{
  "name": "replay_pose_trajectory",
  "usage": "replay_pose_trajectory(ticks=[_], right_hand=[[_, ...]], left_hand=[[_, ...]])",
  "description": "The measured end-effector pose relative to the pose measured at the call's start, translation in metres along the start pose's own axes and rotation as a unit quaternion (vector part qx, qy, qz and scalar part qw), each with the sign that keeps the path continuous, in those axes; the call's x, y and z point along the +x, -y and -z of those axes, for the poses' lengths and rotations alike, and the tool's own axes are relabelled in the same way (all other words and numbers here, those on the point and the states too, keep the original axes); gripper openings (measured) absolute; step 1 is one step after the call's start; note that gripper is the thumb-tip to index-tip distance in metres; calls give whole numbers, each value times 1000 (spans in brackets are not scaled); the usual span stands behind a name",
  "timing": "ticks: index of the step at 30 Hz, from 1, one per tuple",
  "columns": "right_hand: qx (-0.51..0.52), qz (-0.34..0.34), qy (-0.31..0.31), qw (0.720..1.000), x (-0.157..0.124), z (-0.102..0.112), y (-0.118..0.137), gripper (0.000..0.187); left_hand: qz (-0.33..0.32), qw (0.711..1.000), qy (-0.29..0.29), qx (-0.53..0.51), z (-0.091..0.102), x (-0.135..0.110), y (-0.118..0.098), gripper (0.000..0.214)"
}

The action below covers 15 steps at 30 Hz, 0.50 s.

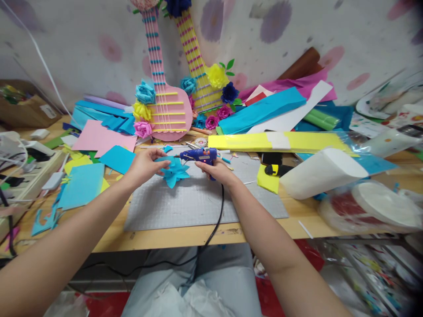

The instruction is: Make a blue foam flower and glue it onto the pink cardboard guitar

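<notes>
Counter (185,237) of pale wood runs across the view, heaped with coloured paper sheets at the back and both sides. One grey cutting mat (198,202) lies on it in front of the person, and both forearms reach out over it from the near edge, slanting inward so that the two hands meet above the far part of the mat.

Two paper guitars lean on the wall behind. The pink guitar (172,110) carries three paper blooms on its left side, one blue, one yellow and one pink. The yellow guitar (205,88) stands just to its right with more blooms around its body. One white paper roll (322,171) lies to the right of the mat.

The left hand (145,165) is turned palm inward, its fingers and thumb closed on one blue paper flower (175,172), which it holds low over the mat with the pointed petals spreading toward the right. The right hand (216,169) is wrapped around the grip of one blue glue gun (198,155), held level, with the nozzle pointing left and ending just above the flower, close to the left fingertips. One black cord (216,224) drops from the gun's handle, crosses the mat and goes over the counter's near edge.
</notes>
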State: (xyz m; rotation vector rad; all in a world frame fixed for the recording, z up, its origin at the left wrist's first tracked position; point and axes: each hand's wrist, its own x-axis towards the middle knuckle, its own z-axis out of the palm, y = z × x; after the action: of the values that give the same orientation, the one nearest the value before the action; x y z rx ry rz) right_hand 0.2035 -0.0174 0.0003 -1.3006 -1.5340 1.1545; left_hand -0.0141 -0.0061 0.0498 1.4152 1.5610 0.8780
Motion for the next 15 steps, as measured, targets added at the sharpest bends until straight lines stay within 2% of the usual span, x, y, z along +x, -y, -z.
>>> replay_pose_trajectory(ticks=[12, 15], right_hand=[[13, -5, -11, 1000, 2, 0, -2, 41], [4, -2, 6, 1000, 2, 0, -3, 41]], left_hand=[[-7, 1000, -5, -8, 2, -2, -2, 30], [-8, 1000, -13, -9, 2, 0, 0, 29]])
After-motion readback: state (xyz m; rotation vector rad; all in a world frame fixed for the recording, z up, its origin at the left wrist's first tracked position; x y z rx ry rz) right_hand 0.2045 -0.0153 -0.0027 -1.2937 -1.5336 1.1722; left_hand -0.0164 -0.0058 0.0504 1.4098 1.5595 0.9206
